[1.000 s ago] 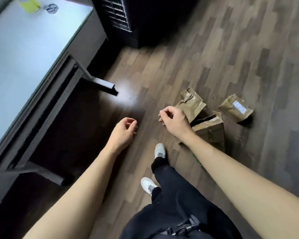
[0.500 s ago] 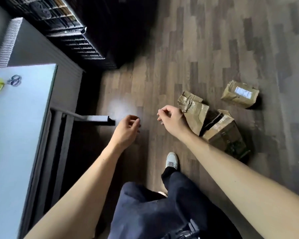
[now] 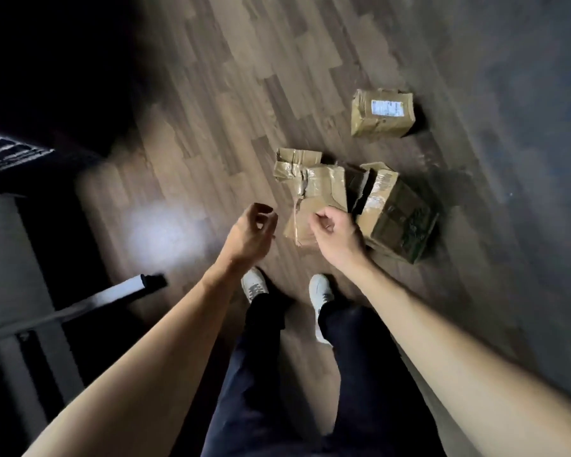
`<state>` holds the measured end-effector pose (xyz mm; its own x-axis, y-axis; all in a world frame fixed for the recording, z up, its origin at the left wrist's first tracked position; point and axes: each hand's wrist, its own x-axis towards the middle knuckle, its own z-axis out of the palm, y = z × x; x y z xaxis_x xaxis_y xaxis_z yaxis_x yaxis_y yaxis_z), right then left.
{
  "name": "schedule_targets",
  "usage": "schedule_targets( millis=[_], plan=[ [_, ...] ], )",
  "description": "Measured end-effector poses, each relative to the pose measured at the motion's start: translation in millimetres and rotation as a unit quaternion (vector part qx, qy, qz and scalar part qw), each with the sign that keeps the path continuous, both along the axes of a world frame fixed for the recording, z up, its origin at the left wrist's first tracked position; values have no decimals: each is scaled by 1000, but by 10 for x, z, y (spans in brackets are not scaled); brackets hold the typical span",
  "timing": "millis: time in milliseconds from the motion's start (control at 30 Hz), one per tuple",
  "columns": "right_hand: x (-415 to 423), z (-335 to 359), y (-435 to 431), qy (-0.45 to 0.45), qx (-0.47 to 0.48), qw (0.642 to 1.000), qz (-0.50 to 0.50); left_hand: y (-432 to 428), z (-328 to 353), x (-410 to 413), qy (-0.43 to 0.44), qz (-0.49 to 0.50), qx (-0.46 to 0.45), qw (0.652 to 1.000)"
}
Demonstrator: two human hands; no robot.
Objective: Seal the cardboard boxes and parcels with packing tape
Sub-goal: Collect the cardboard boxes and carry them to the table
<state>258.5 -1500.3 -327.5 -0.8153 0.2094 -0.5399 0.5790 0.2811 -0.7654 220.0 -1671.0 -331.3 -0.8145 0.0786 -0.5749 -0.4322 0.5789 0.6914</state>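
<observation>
A person stands on a brown wood-laminate floor [image 3: 211, 103], looking down at both bare forearms stretched forward. The left hand [image 3: 251, 230], at the centre of the frame, has its fingers [image 3: 267, 215] loosely curled towards the thumb, and nothing shows in its grasp. The right hand [image 3: 335, 232], just beside it, is curled a little tighter, knuckles up, and also appears empty. It overlaps the lower right corner of a crumpled brown cardboard parcel [image 3: 314, 186] with wrinkled tape and torn flaps; whether it touches the parcel cannot be told.

That parcel lies on the floor just above the hands. Against its right side sits a brown cardboard box with a gaping top flap [image 3: 398, 214], its lower face marked with dark green print. Further off, in the upper right, lies a taped brown parcel with a white label [image 3: 381, 113].

Below the hands are two white shoes [image 3: 254, 285] and dark trousers [image 3: 261, 390]. A pale metal bar [image 3: 112, 295] runs across the lower left.
</observation>
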Motion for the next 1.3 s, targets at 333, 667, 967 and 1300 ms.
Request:
schedule_targets(
  millis=[333,667,967,1300],
  plan=[
    [-142,-1833,452,-64,87,993,-45,632,-1851,-305,-64,-47,-16,997],
    [-436,-3398,904,-106,182,977,39,1080,-3379,-440,-129,-21,-56,990],
    [-497,-3731,862,-157,189,969,25,1114,-3787,-440,-201,89,-15,975],
    [-500,-2732,649,-136,140,981,4,706,-2773,-478,-155,156,6,975]
  ],
)
